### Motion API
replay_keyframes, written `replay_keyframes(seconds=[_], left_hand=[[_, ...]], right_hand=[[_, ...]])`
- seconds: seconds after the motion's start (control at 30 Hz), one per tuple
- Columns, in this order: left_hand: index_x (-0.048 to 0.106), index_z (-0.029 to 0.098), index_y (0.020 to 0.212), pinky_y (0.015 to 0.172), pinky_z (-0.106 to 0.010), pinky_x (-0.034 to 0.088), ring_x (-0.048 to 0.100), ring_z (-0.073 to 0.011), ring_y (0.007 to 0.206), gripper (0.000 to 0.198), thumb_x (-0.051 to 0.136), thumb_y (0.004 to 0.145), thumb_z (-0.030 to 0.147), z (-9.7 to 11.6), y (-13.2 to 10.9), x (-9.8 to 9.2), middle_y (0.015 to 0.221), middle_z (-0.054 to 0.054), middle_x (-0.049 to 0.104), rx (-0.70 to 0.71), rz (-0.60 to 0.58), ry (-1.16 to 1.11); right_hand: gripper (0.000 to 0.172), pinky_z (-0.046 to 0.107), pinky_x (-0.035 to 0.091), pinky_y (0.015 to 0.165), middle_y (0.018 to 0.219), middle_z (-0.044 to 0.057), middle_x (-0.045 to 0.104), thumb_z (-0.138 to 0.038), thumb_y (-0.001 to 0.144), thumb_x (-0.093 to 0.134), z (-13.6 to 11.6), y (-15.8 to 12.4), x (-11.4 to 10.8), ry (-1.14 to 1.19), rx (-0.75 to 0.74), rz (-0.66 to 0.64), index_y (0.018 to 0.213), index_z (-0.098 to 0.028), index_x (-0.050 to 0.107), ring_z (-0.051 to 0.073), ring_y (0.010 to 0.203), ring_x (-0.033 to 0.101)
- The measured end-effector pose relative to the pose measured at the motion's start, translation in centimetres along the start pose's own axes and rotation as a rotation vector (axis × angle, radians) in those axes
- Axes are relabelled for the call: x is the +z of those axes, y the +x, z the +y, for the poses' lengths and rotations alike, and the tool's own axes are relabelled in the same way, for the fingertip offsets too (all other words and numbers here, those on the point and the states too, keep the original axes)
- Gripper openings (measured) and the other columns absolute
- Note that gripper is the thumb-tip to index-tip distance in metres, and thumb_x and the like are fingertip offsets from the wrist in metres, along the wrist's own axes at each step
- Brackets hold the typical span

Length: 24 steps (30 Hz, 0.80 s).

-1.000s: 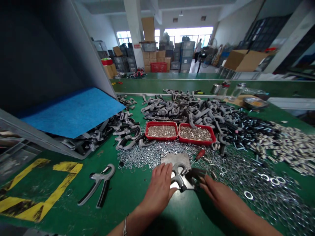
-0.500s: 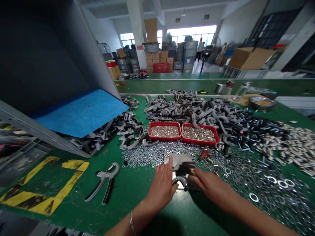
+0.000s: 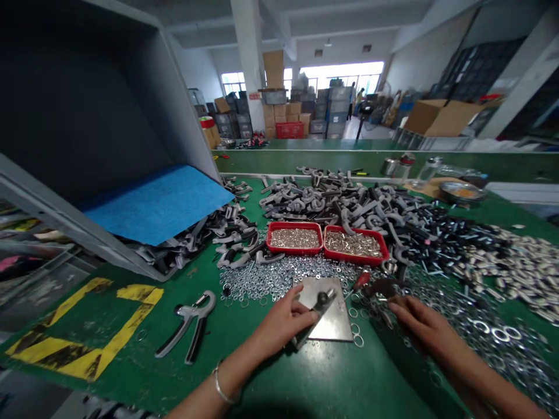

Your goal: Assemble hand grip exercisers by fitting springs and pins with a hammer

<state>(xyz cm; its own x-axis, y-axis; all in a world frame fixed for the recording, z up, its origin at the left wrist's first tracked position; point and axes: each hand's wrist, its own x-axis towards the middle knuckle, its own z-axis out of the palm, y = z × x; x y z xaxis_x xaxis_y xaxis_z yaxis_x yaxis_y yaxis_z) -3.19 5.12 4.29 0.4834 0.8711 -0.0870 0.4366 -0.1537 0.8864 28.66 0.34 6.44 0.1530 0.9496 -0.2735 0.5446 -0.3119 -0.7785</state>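
Observation:
My left hand is closed on a grey-and-black hand gripper part, holding it tilted over a flat metal plate. A dark round bit shows near the part's upper end. To the right of the plate, my right hand is wrapped round the handle of a hammer, its dark head blurred above the loose rings. A whole hand gripper, with a spring and two handles, lies on the green table to the left. Near the plate's upper right corner is a red-handled tool.
Two red trays of small metal parts stand behind the plate. Around them spread washers, grey handle pieces, black pieces and pale cylinders. At left stands a big grey bin with a blue sheet.
The hammer has moved right, off the plate, in my right hand. My left hand has shifted slightly left and turned the handle part, leaving more of the plate showing.

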Motion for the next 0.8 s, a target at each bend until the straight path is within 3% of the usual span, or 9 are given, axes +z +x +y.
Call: replay_keyframes(seconds=[0.07, 0.13, 0.2, 0.27, 0.37, 0.43, 0.57, 0.7, 0.8], left_hand=[[0.041, 0.021, 0.139, 0.084, -0.041, 0.054, 0.067, -0.0249, 0.096, 0.049, 0.051, 0.094, 0.036, -0.4, 0.0, -0.1, 0.107, -0.011, 0.069, -0.014, 0.022, 0.018], [0.043, 0.018, 0.138, 0.101, -0.053, 0.044, 0.055, -0.0329, 0.120, 0.054, 0.059, 0.089, 0.034, -1.4, 0.0, 0.2, 0.126, -0.016, 0.061, -0.016, 0.194, 0.234], [0.040, 0.014, 0.140, 0.110, -0.060, 0.031, 0.040, -0.0371, 0.134, 0.062, 0.063, 0.085, 0.032, -2.5, -0.1, 0.7, 0.139, -0.019, 0.050, 0.008, 0.337, 0.414], [0.042, 0.015, 0.139, 0.111, -0.057, 0.031, 0.041, -0.0334, 0.133, 0.055, 0.059, 0.089, 0.030, -3.4, -0.3, 0.9, 0.139, -0.016, 0.051, 0.057, 0.313, 0.459], [0.051, 0.018, 0.130, 0.107, -0.052, 0.037, 0.049, -0.0279, 0.122, 0.039, 0.054, 0.093, 0.028, -3.7, -0.8, 1.0, 0.130, -0.012, 0.056, 0.103, 0.216, 0.457], [0.053, 0.018, 0.128, 0.107, -0.053, 0.037, 0.048, -0.0284, 0.122, 0.037, 0.055, 0.093, 0.027, -3.5, -1.0, 1.2, 0.131, -0.012, 0.055, 0.093, 0.221, 0.471], [0.050, 0.018, 0.131, 0.108, -0.054, 0.036, 0.045, -0.0286, 0.125, 0.040, 0.055, 0.093, 0.025, -3.5, -1.4, 1.9, 0.133, -0.013, 0.052, 0.088, 0.263, 0.457], [0.049, 0.019, 0.133, 0.109, -0.051, 0.037, 0.045, -0.0282, 0.127, 0.041, 0.054, 0.093, 0.025, -3.7, -1.9, 2.6, 0.134, -0.013, 0.051, 0.074, 0.284, 0.403], [0.047, 0.019, 0.135, 0.109, -0.051, 0.036, 0.044, -0.0281, 0.128, 0.042, 0.052, 0.094, 0.026, -3.9, -2.1, 3.0, 0.135, -0.013, 0.049, 0.058, 0.302, 0.373]], right_hand=[[0.041, 0.027, 0.035, 0.038, 0.055, -0.004, 0.051, -0.062, 0.089, 0.042, 2.4, 1.3, -2.5, -0.055, 0.098, 0.026, 0.095, -0.024, 0.056, 0.016, 0.042, 0.046], [0.040, 0.030, 0.038, 0.040, 0.054, -0.002, 0.053, -0.057, 0.091, 0.038, 4.1, 3.0, -5.0, -0.241, 0.081, 0.029, 0.091, -0.022, 0.056, 0.018, 0.041, 0.048], [0.031, 0.035, 0.047, 0.053, 0.066, 0.007, 0.063, -0.048, 0.088, 0.044, 4.4, 4.4, -6.6, -0.433, -0.011, 0.074, 0.083, -0.021, 0.057, 0.023, 0.055, 0.059], [0.024, 0.040, 0.049, 0.072, 0.086, 0.015, 0.068, -0.041, 0.086, 0.048, 3.3, 5.4, -6.8, -0.590, -0.143, 0.183, 0.082, -0.020, 0.058, 0.028, 0.079, 0.064], [0.031, 0.039, 0.047, 0.080, 0.097, 0.015, 0.069, -0.040, 0.095, 0.038, 0.1, 6.3, -3.4, -0.761, -0.241, 0.228, 0.090, -0.019, 0.061, 0.028, 0.091, 0.065], [0.040, 0.034, 0.048, 0.072, 0.089, 0.011, 0.072, -0.045, 0.098, 0.035, -1.9, 6.9, 0.2, -0.762, -0.210, 0.154, 0.086, -0.021, 0.064, 0.025, 0.081, 0.068], [0.052, 0.039, 0.050, 0.065, 0.085, 0.018, 0.074, -0.056, 0.096, 0.037, -3.5, 8.7, 5.9, -0.774, -0.105, 0.156, 0.085, -0.014, 0.066, 0.033, 0.078, 0.072], [0.055, 0.044, 0.052, 0.069, 0.094, 0.023, 0.073, -0.055, 0.095, 0.040, -3.4, 9.6, 7.3, -0.786, -0.041, 0.187, 0.104, -0.007, 0.064, 0.039, 0.088, 0.072], [0.059, 0.045, 0.052, 0.074, 0.095, 0.023, 0.074, -0.058, 0.096, 0.035, -3.0, 9.6, 6.8, -0.787, 0.000, 0.158, 0.102, -0.009, 0.068, 0.038, 0.091, 0.072]])
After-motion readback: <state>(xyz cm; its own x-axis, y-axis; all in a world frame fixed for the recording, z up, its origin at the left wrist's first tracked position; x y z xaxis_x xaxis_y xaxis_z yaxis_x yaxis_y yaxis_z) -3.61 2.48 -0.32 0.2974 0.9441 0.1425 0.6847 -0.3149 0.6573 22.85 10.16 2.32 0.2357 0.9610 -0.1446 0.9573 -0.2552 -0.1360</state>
